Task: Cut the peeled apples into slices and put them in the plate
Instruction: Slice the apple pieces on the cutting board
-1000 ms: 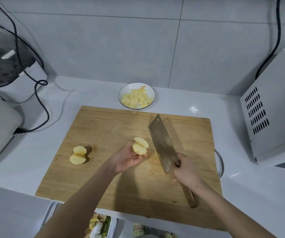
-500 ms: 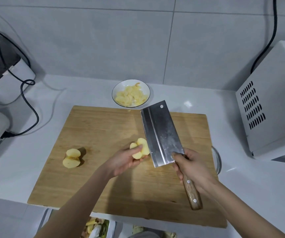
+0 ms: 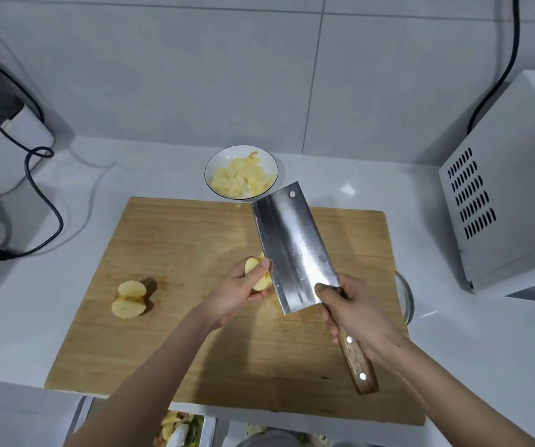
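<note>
Cleaver (image 3: pixel 295 250) swung flat-side up; L hand (image 3: pixel 233 295) grips apple piece (image 3: pixel 253 266) beside it; R hand (image 3: pixel 356 314) grips cleaver.

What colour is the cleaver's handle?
Brown wood with silver rivets, on the cleaver's handle in the head view.

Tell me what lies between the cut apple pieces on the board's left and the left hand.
Head view: only bare cutting board lies between the apple pieces and the left hand, which grips an apple chunk.
</note>
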Demonstrator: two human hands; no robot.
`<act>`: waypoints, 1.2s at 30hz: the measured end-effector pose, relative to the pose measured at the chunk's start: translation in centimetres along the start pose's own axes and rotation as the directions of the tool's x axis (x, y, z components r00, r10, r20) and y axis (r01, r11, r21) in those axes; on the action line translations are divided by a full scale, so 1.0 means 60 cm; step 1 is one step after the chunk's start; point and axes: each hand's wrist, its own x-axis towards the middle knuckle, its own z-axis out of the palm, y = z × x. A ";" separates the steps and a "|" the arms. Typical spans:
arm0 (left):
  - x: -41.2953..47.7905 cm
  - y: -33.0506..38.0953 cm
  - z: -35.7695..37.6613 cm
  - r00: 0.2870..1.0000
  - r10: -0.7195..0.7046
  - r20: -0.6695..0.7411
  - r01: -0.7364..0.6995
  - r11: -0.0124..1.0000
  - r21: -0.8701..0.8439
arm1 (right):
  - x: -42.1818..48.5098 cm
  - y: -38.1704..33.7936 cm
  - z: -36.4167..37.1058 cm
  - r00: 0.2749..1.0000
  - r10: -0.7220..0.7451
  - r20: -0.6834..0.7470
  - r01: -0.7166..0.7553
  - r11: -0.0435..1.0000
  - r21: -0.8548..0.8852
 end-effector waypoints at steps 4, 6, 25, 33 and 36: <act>0.004 0.004 0.002 0.996 0.041 -0.079 -0.029 0.989 0.142 | -0.002 -0.002 0.002 1.000 -0.028 -0.001 0.028 0.998 -0.057; 0.005 0.010 0.002 0.996 0.067 -0.066 -0.053 0.979 0.197 | -0.003 -0.003 0.000 1.000 -0.028 -0.001 0.027 0.997 -0.070; 0.024 0.052 0.024 0.999 0.047 0.022 -0.051 0.977 0.209 | 0.001 -0.012 -0.021 1.000 0.028 -0.014 -0.028 1.000 -0.007; 0.031 0.037 0.016 0.995 -0.063 0.081 0.040 0.965 0.259 | -0.006 0.004 -0.018 0.997 0.071 -0.009 -0.072 0.997 -0.002; 0.036 0.019 0.042 0.996 0.021 -0.082 -0.007 0.984 0.176 | -0.004 0.005 -0.015 0.998 0.040 -0.046 -0.040 0.999 0.002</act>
